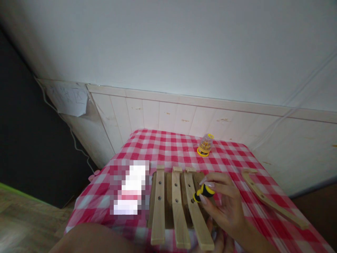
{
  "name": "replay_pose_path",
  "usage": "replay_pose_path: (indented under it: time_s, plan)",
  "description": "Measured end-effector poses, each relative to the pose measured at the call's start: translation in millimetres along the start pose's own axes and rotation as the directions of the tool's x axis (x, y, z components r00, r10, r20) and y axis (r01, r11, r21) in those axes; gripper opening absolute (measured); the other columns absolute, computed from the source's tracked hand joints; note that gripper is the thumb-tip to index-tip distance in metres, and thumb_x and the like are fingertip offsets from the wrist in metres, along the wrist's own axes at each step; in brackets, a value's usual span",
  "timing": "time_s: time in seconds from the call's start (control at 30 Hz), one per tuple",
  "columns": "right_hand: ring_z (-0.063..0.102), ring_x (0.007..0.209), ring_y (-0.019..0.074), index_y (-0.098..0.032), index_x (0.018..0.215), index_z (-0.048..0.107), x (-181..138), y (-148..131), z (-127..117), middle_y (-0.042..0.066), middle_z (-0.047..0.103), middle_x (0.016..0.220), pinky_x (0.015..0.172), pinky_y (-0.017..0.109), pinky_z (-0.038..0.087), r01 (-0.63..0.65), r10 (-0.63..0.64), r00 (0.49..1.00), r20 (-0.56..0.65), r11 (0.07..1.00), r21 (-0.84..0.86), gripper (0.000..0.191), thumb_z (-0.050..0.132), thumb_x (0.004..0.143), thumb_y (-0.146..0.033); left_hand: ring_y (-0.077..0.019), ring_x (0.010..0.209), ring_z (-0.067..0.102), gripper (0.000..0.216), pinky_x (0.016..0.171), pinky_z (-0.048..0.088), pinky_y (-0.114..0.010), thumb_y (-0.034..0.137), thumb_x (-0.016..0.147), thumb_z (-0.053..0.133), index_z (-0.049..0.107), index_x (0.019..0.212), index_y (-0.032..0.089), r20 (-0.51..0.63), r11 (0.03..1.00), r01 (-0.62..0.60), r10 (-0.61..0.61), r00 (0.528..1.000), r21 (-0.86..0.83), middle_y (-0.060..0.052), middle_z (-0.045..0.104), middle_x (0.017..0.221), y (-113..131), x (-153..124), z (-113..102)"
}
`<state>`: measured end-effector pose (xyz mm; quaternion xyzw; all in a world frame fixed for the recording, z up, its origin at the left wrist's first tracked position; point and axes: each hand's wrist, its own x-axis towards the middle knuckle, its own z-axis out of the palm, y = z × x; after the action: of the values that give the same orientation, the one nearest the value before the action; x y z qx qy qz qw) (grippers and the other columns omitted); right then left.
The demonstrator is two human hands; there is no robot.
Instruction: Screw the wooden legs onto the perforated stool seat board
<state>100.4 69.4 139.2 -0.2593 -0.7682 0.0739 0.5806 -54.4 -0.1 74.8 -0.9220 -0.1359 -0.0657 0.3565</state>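
Note:
A wooden frame with three pale slats (177, 207) lies on a table under a red and white checked cloth (163, 147). My right hand (223, 203) is over the right slat. Its fingers are closed round a small screwdriver with a yellow and black handle (204, 192), whose tip points down-left at that slat. My left forearm (89, 239) crosses the bottom left edge, and its hand is hidden behind the near end of the slats. A few fingertips (221, 243) show at the bottom edge; whose hand they belong to is unclear.
A clear bit holder with a yellow base (205, 144) stands at the far side of the table. A curved wooden piece (271, 201) lies at the right. A blurred-out patch (129, 188) sits left of the slats. The panelled wall (168, 116) runs close behind the table.

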Motion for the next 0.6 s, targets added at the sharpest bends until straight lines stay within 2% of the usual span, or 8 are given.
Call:
replay_pose_path:
  time_s: [0.1, 0.13, 0.17, 0.27, 0.33, 0.43, 0.53, 0.6]
  plan:
    - [0.075, 0.085, 0.0199, -0.032, 0.118, 0.063, -4.4, -2.0, 2.9, 0.002, 0.073, 0.1, 0.07, 0.032, 0.066, -0.076, 0.079, 0.993, -0.09, 0.996, 0.039, 0.035, 0.083, 0.091, -0.02, -0.0358, 0.147, 0.049, 0.073, 0.117, 0.047, -0.062, 0.058, 0.091, 0.073, 0.053, 0.154, 0.028, 0.046, 0.997, -0.053, 0.051, 0.998, 0.052, -0.011, 0.045, 0.169, -26.3, -32.9, 18.5]
    - [0.076, 0.085, 0.0202, -0.032, 0.116, 0.063, -5.3, -3.1, 3.5, 0.002, 0.074, 0.099, 0.07, 0.032, 0.067, -0.095, 0.099, 0.989, -0.108, 0.995, 0.04, 0.033, 0.084, 0.091, -0.023, -0.0356, 0.148, 0.048, 0.074, 0.116, 0.048, -0.057, 0.059, 0.087, 0.074, 0.054, 0.154, 0.037, 0.065, 0.995, -0.064, 0.059, 0.996, 0.071, -0.006, 0.044, 0.17, -36.7, -45.8, 25.7]
    - [0.077, 0.086, 0.0205, -0.032, 0.115, 0.063, -5.9, -4.5, 3.8, 0.002, 0.075, 0.098, 0.072, 0.032, 0.067, -0.112, 0.115, 0.986, -0.119, 0.993, 0.03, 0.032, 0.084, 0.092, -0.024, -0.0373, 0.149, 0.048, 0.083, 0.114, 0.048, -0.06, 0.059, 0.081, 0.076, 0.051, 0.157, 0.038, 0.087, 0.993, -0.082, 0.074, 0.993, 0.088, -0.005, 0.046, 0.17, -46.6, -58.4, 32.6]
    - [0.08, 0.089, 0.0212, -0.031, 0.117, 0.065, -4.1, -9.3, 4.0, 0.004, 0.079, 0.098, 0.077, 0.034, 0.069, -0.141, 0.141, 0.986, -0.089, 0.99, 0.004, 0.024, 0.076, 0.098, -0.021, -0.043, 0.148, 0.049, 0.087, 0.097, 0.053, -0.062, 0.057, 0.067, 0.073, 0.053, 0.152, 0.049, 0.148, 0.984, -0.117, 0.096, 0.984, 0.136, 0.007, 0.059, 0.16, -66.8, -86.3, 47.7]
    - [0.081, 0.09, 0.0209, -0.03, 0.12, 0.066, -1.0, -12.4, 4.1, 0.004, 0.08, 0.098, 0.079, 0.034, 0.07, -0.147, 0.148, 0.988, -0.037, 0.989, 0.015, 0.02, 0.068, 0.102, -0.02, -0.0448, 0.147, 0.049, 0.085, 0.091, 0.053, -0.064, 0.056, 0.064, 0.07, 0.055, 0.148, 0.051, 0.172, 0.98, -0.124, 0.097, 0.98, 0.155, 0.011, 0.064, 0.154, -68.5, -91.2, 50.4]
    - [0.082, 0.104, 0.0221, -0.03, 0.122, 0.067, 2.6, -14.9, 4.5, 0.006, 0.082, 0.106, 0.09, 0.036, 0.069, -0.141, 0.139, 0.989, 0.049, 0.989, 0.042, 0.018, 0.059, 0.108, -0.023, -0.041, 0.147, 0.05, 0.087, 0.101, 0.054, -0.061, 0.056, 0.071, 0.073, 0.05, 0.155, 0.049, 0.162, 0.982, -0.116, 0.091, 0.983, 0.152, 0.006, 0.058, 0.16, -54.0, -75.1, 42.7]
    - [0.078, 0.119, 0.0218, -0.032, 0.133, 0.064, 1.4, -14.0, 4.5, 0.007, 0.082, 0.117, 0.101, 0.037, 0.066, -0.168, 0.162, 0.983, 0.085, 0.984, 0.058, 0.025, 0.051, 0.112, -0.026, -0.0344, 0.146, 0.051, 0.078, 0.111, 0.052, -0.055, 0.057, 0.083, 0.078, 0.054, 0.155, 0.039, 0.124, 0.988, -0.094, 0.079, 0.989, 0.126, -0.005, 0.045, 0.17, -26.8, -39.3, 24.9]
    - [0.077, 0.121, 0.0197, -0.033, 0.144, 0.058, -1.5, -12.0, 4.3, 0.008, 0.08, 0.129, 0.103, 0.034, 0.065, -0.192, 0.184, 0.977, 0.109, 0.979, 0.063, 0.032, 0.047, 0.114, -0.028, -0.0341, 0.143, 0.054, 0.068, 0.114, 0.051, -0.06, 0.054, 0.093, 0.073, 0.055, 0.152, 0.026, 0.099, 0.992, -0.079, 0.069, 0.993, 0.102, -0.012, 0.047, 0.166, -8.3, -14.1, 11.6]
